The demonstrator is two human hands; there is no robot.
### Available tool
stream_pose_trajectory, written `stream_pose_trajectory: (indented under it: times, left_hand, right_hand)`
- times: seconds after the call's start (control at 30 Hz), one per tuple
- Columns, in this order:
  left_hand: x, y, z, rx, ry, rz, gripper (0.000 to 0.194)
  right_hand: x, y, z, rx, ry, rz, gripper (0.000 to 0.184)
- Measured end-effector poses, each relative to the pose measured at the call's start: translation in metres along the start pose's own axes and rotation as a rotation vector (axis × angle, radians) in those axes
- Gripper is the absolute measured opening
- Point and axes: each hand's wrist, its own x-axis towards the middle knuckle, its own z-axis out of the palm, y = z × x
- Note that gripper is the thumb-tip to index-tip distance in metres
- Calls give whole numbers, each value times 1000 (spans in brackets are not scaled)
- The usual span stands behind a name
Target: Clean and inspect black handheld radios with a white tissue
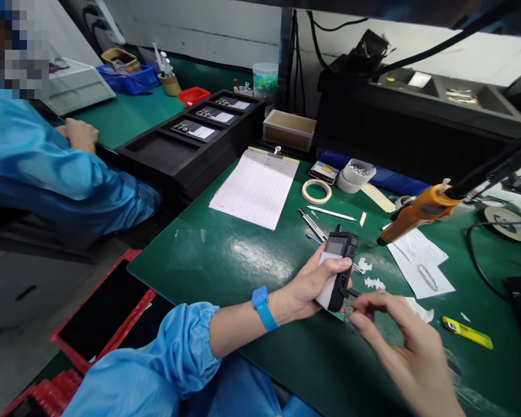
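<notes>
My left hand is wrapped around a handheld electronic device with a black and light grey case, a small screen and a short stub on top. The device is tilted, its black side turned toward the right. Close to its lower right edge is my right hand, thumb and forefinger drawn together. A small dark piece shows between the device and the forefinger; whether it is part of the device I cannot tell. A blue wrist strap circles my left wrist.
An orange electric screwdriver hangs at the right. Around the green table lie a clipboard with papers, a tape roll, pens and a yellow cutter. Black foam trays stand behind; a co-worker's sleeve is at left.
</notes>
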Motion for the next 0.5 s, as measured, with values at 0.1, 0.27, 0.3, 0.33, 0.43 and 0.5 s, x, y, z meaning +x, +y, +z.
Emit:
stream_pose_trajectory:
  times: [0.1,0.27,0.3,0.33,0.43,0.5]
  left_hand:
    - [1,-2,2,9,37,31,70]
    - [0,0,4,31,38,-8,64]
    - [0,1,4,41,33,-24,64]
    - [0,2,4,54,28,-37,64]
    - [-1,3,5,104,4,-51,64]
    - [-1,4,6,130,-20,-55,63]
  right_hand:
    - [10,-4,17,105,36,90,35]
    - [4,6,23,318,96,240,38]
    - [2,8,23,357,101,273,40]
    - [1,10,24,391,103,316,43]
    - [-2,16,28,477,105,446,51]
    - [-3,19,30,519,126,483,53]
